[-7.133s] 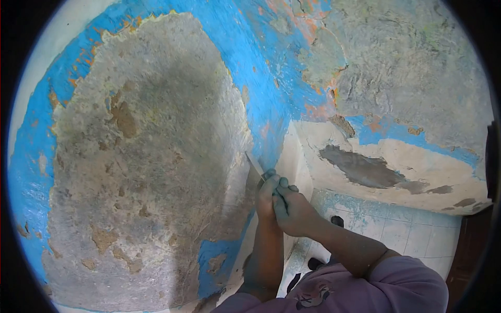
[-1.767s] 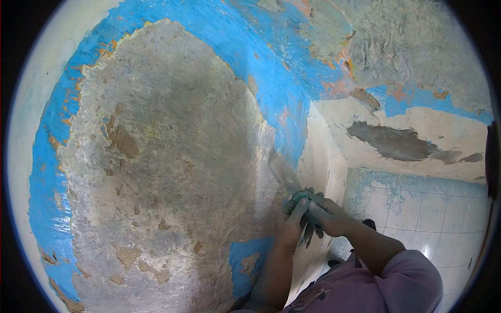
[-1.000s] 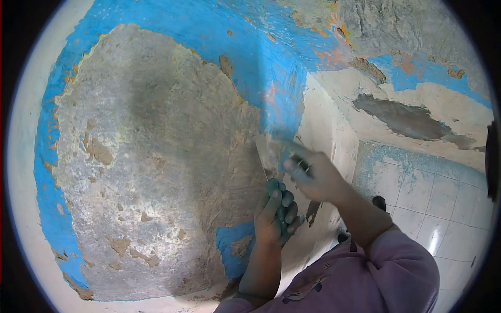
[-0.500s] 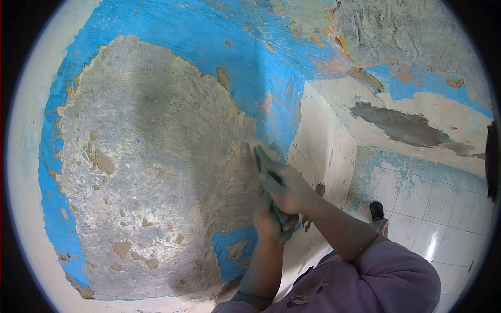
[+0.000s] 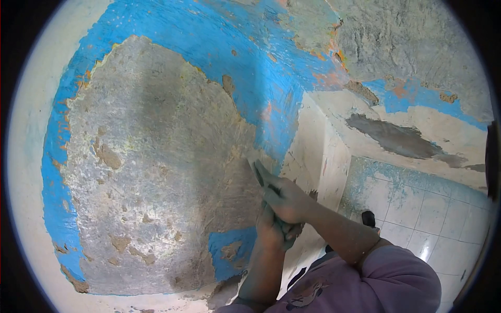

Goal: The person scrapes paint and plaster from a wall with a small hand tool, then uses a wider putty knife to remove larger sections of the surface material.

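My right hand (image 5: pixel 286 199) is closed around the upper part of a thin-bladed scraper (image 5: pixel 251 166), its index finger stretched along the blade. Just below it, my left hand (image 5: pixel 271 228) wraps the lower end; most of the handle is hidden by the fingers. The scraper's tip meets the wall, or lies very close to it, at the border between bare grey plaster (image 5: pixel 156 172) and blue paint (image 5: pixel 274 122). Both hands look dusty.
A lower blue patch (image 5: pixel 229 253) remains on the wall left of my forearms. To the right are a whitish ledge (image 5: pixel 334 156), a wall with a dark grey patch (image 5: pixel 391 136), and a dusty tiled floor (image 5: pixel 412 208). A dark shoe (image 5: pixel 368 218) shows there.
Both hands and the scraper have slid slightly down along the wall, towards me. The camera view has also shifted a little. My grip looks the same.
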Available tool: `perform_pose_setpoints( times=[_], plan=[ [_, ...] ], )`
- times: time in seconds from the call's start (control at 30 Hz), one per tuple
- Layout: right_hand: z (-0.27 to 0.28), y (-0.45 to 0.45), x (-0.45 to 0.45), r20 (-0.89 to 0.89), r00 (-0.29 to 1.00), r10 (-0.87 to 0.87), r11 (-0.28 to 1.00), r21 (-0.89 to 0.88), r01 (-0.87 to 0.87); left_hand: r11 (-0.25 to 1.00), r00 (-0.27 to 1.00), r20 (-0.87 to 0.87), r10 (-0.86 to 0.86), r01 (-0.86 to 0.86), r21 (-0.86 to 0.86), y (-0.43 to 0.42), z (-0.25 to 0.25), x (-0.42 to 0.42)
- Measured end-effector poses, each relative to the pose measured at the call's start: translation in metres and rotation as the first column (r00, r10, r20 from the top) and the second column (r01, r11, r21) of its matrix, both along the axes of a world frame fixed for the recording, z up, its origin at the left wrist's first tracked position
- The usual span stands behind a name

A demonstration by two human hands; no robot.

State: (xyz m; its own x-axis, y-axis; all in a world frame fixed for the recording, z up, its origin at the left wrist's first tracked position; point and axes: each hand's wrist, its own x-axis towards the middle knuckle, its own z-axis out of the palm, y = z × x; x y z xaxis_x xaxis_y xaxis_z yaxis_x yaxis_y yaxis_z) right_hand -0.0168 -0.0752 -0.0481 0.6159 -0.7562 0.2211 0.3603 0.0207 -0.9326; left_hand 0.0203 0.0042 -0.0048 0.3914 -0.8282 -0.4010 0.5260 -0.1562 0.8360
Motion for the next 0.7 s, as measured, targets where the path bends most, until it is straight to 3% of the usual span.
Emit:
perform_pose_setpoints(
  times=[0.1, 0.2, 0.3, 0.43, 0.53, 0.6, 0.7],
  plan=[
    [0.003, -0.012, 0.005, -0.032, 0.999, 0.039, 0.998, 0.057, -0.037, 0.990, 0.995, 0.078, 0.069, -0.078, 0.119, -0.005, -0.009, 0.019],
    [0.005, -0.013, 0.002, -0.049, 0.997, 0.062, 0.995, 0.081, -0.058, 0.982, 0.998, 0.020, 0.067, -0.070, 0.178, -0.005, -0.005, 0.015],
    [-0.002, 0.001, 0.003, -0.036, 0.999, -0.018, 1.000, -0.021, 0.018, 1.000, 0.995, 0.099, 0.020, -0.022, 0.021, 0.003, -0.002, 0.002],
    [-0.003, -0.014, 0.014, -0.046, 0.996, -0.076, 0.996, -0.041, 0.074, 0.987, 0.990, 0.128, 0.056, -0.074, 0.140, -0.005, -0.016, 0.032],
    [0.005, -0.012, 0.005, -0.135, 0.991, 0.013, 0.998, 0.056, -0.006, 0.991, 0.986, 0.160, -0.049, 0.028, 0.131, -0.001, -0.027, 0.037],
    [0.000, -0.003, 0.001, -0.124, 0.992, -0.027, 0.997, -0.075, 0.018, 0.996, 0.977, 0.198, 0.082, -0.084, 0.001, 0.006, -0.038, 0.029],
    [0.015, -0.016, 0.003, -0.196, 0.981, -0.013, 0.999, 0.044, 0.023, 1.000, 0.998, 0.054, 0.016, -0.017, 0.020, -0.005, -0.020, 0.029]
  ],
)
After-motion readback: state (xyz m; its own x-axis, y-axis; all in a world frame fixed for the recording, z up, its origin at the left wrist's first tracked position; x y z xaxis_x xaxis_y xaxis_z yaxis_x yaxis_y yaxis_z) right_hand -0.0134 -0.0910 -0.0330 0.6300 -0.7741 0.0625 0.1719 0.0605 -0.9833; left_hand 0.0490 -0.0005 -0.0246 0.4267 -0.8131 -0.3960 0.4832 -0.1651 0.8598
